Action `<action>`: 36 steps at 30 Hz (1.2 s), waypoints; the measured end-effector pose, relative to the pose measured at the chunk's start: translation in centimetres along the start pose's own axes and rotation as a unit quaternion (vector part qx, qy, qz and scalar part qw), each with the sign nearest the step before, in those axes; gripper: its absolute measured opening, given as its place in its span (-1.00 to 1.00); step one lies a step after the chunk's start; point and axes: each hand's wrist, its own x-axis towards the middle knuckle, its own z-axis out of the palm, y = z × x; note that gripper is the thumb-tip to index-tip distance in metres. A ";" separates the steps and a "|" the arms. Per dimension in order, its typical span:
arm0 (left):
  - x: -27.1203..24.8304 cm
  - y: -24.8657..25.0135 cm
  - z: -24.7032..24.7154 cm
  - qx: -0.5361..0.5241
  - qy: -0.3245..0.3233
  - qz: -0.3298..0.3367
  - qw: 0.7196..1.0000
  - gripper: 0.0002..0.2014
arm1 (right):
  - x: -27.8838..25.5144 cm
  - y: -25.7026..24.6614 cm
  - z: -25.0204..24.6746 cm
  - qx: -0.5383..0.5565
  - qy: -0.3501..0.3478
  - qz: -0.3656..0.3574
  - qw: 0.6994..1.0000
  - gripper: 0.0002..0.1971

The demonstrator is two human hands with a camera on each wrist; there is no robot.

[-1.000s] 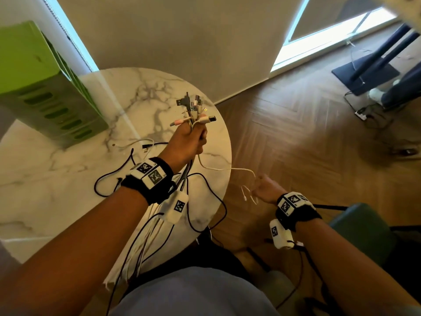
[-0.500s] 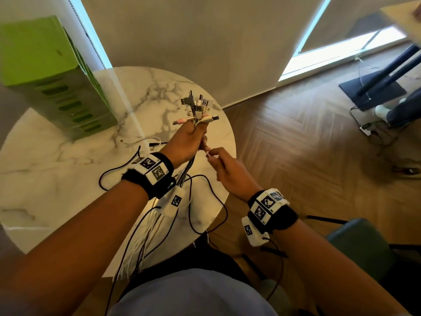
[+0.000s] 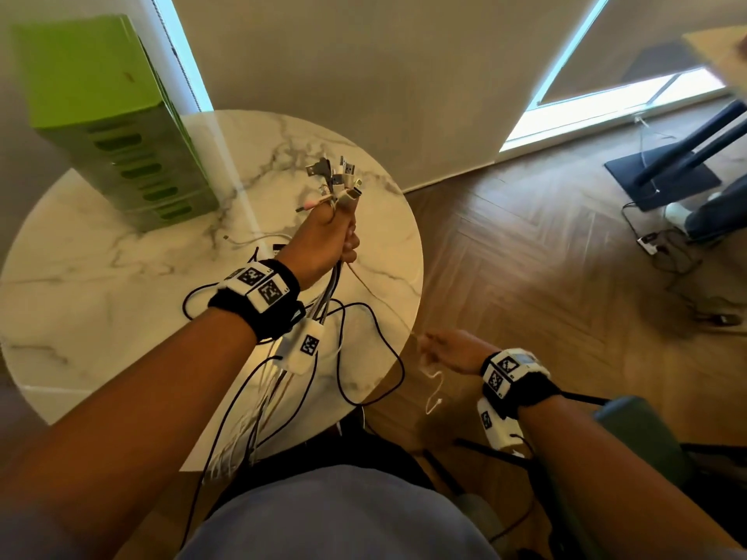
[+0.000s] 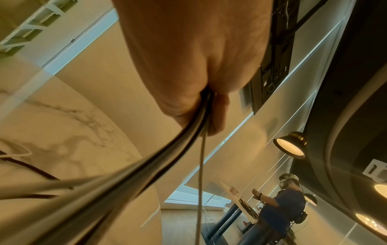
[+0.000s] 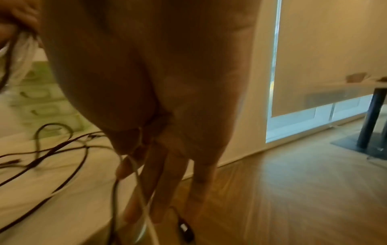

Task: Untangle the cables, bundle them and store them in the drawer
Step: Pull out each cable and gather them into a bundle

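Observation:
My left hand [image 3: 327, 236] is raised over the marble table [image 3: 101, 276] and grips a bundle of cables [image 3: 323, 301], with the plug ends [image 3: 337, 179] fanned out above the fist. In the left wrist view the left hand [image 4: 201, 107] has its fingers curled round the black and white strands [image 4: 146, 165]. One thin white cable [image 3: 388, 309] runs from the fist down to my right hand [image 3: 434, 345], beyond the table's edge. In the right wrist view the right hand [image 5: 134, 165] pinches that white cable [image 5: 144, 203] between thumb and finger. Its free end [image 3: 434, 398] dangles below.
A green drawer unit [image 3: 117, 127] stands at the table's back left. Black cable loops [image 3: 376, 329] hang over the near edge, and more strands [image 3: 242, 430] trail toward my lap. A green chair [image 3: 638, 438] is at my right, above the wooden floor [image 3: 525, 256].
My right hand went up to the left fist, took the thin white cable and drew it down and to the right, off the table. The left hand kept its grip on the bundle.

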 end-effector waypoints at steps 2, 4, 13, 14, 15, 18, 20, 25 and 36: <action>-0.4 0.0 0.2 -0.005 -0.020 0.000 1.000 -0.58 | -0.8 -1.3 2.2 0.012 -0.063 -0.054 0.997 -0.65; -0.8 0.1 0.2 -0.003 -0.035 0.000 0.999 -0.55 | -0.9 -2.8 3.6 -0.019 -0.097 -0.091 0.991 -0.64; -3.1 1.7 -3.7 0.055 -0.081 -0.011 0.995 -0.53 | 0.0 -12.4 0.6 0.042 0.039 -0.147 0.988 -0.05; -3.7 2.0 -4.4 0.126 -0.076 0.004 0.989 -0.51 | 0.0 -14.2 0.1 0.084 0.039 -0.165 0.982 -0.05; -4.1 2.2 -5.0 0.200 -0.070 0.020 0.977 -0.49 | 0.4 -15.7 0.0 0.125 0.035 -0.178 0.975 -0.10; -5.0 2.5 -7.0 0.301 -0.056 0.053 0.950 -0.58 | 1.1 -20.5 0.3 0.225 0.062 -0.243 0.942 -0.40; -5.7 2.5 -8.5 0.301 -0.042 0.063 0.951 -0.70 | 1.1 -23.5 1.0 0.338 0.076 -0.279 0.896 -0.56; -7.8 3.3 -12.2 0.177 0.075 0.038 0.981 -0.67 | 0.6 -29.0 3.4 0.444 0.050 -0.319 0.836 -0.53; -15.0 3.3 -21.1 -0.083 0.170 -0.048 0.981 -0.61 | 0.4 -37.0 6.8 0.310 -0.123 -0.354 0.874 -0.70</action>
